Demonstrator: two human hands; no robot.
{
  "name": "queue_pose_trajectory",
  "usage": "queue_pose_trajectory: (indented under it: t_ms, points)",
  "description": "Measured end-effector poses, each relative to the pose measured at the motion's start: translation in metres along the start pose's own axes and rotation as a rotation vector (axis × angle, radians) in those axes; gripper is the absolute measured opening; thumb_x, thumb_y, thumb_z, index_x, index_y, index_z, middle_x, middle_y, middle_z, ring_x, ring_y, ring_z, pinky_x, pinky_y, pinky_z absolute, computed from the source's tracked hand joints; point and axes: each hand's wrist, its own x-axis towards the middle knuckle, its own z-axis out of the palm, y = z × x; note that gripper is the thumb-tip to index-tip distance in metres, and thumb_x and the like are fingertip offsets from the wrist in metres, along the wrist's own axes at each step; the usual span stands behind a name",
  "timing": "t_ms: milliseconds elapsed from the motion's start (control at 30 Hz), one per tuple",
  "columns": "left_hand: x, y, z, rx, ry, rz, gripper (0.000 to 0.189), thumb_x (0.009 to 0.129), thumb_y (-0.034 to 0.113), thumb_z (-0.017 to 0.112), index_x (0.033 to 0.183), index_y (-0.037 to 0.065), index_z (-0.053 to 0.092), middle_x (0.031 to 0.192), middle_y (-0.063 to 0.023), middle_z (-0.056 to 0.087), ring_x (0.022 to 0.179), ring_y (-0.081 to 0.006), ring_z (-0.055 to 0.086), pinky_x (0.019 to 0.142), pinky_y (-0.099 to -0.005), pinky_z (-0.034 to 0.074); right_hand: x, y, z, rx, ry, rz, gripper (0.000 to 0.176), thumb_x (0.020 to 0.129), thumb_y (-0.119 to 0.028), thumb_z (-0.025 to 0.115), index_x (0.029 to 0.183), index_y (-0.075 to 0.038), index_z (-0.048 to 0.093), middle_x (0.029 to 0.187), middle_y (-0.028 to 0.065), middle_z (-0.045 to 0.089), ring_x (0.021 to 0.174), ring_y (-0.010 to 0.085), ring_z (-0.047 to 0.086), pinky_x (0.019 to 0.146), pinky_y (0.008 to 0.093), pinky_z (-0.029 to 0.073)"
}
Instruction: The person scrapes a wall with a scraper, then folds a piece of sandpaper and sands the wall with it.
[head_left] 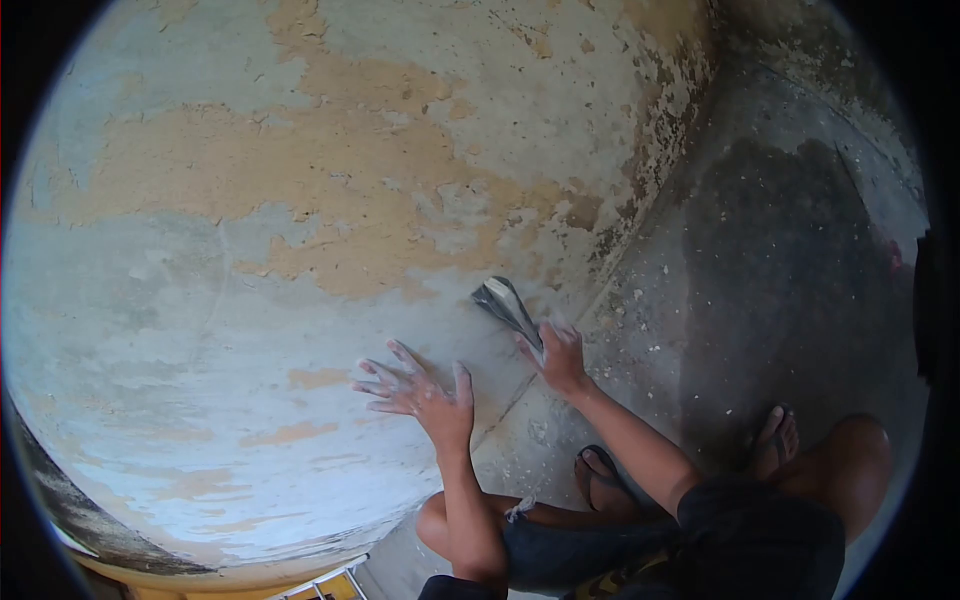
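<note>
My left hand [422,396] lies against the wall [330,400] with its fingers spread, pale dust coating them. To its right, my right hand [558,360] is closed round the handle of a scraper [507,307], whose wide end points up and left at the wall surface. Part of the handle is hidden in the fingers. Around both hands the wall is whitish and smooth, with tan patches [340,170] where the paint has come off higher up.
The concrete floor [640,370] meets the wall along a flaking edge, with small chips scattered over it and a dark wet-looking area [780,270]. My sandalled feet [603,477] stand near the wall. A metal frame [335,583] with yellow parts shows at the bottom.
</note>
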Motion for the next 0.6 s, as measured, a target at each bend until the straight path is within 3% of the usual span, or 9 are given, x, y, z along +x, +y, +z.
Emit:
queue_pose_trajectory:
  t_ms: [167,367,600]
  points:
    - [-0.001,0.003,0.0,0.0,0.0,-0.028,0.104,0.075,0.042,0.07,0.158,0.015,0.014,0.159,-0.0296,-0.011,0.141,-0.0564,-0.02,0.106,-0.0734,-0.009,-0.056,0.044,0.017,-0.124,-0.068,0.08,0.03,0.084,-0.026,0.073,0.076,-0.005,0.053,0.07,0.0153,0.057,0.072,0.0392,0.057,0.063,0.0477,0.047]
    - [0.001,0.002,0.003,-0.009,-0.006,-0.008,0.104,0.075,0.042,0.07,0.158,0.016,0.014,0.159,-0.0296,-0.011,0.141,-0.0566,-0.02,0.105,-0.0743,-0.009,-0.01,0.004,0.01,-0.018,-0.051,0.003,0.03,0.085,-0.027,0.072,0.077,-0.005,0.054,0.071,0.015,0.059,0.072,0.0389,0.059,0.063,0.0469,0.048]
    - [0.002,0.006,-0.003,-0.019,-0.035,-0.047,0.102,0.076,0.041,0.069,0.158,0.015,0.013,0.159,-0.0294,-0.012,0.141,-0.056,-0.021,0.106,-0.0732,-0.009,-0.052,0.028,0.015,-0.115,-0.095,0.048,0.031,0.085,-0.026,0.073,0.076,-0.006,0.052,0.069,0.0152,0.058,0.072,0.0387,0.058,0.063,0.0478,0.047]
